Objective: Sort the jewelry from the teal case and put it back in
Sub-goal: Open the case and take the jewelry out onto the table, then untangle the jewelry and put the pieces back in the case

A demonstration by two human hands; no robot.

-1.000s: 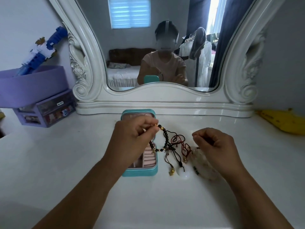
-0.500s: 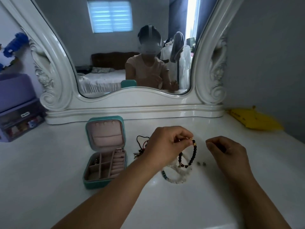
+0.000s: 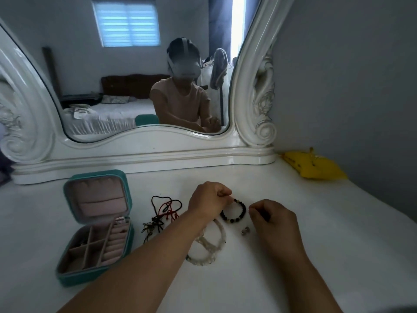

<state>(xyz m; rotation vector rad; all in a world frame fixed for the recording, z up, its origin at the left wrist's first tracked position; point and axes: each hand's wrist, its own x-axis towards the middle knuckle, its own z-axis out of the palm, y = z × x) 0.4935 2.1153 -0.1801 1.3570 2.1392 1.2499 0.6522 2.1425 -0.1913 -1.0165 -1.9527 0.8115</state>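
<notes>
The teal case (image 3: 67,277) lies open at the left, its pink lid (image 3: 99,197) upright and its pink compartments showing. My left hand (image 3: 208,199) pinches the top of a black beaded bracelet (image 3: 235,219) that rests on the white tabletop. Just right of the bracelet, my right hand (image 3: 274,221) is curled shut, and I see nothing in it. A tangle of red and black cords (image 3: 163,213) lies between the case and my left hand. Pale beaded bracelets (image 3: 208,247) sit partly under my left forearm. Two small earrings (image 3: 245,230) lie by my right hand.
A large white-framed mirror (image 3: 144,143) stands along the back of the table and reflects a person. A yellow pouch (image 3: 312,167) lies at the back right against the grey wall. The tabletop (image 3: 338,222) curves away on the right.
My left hand carried the black bracelet from over the case to the right and lowered it onto the table beside my right hand. The view has swung right.
</notes>
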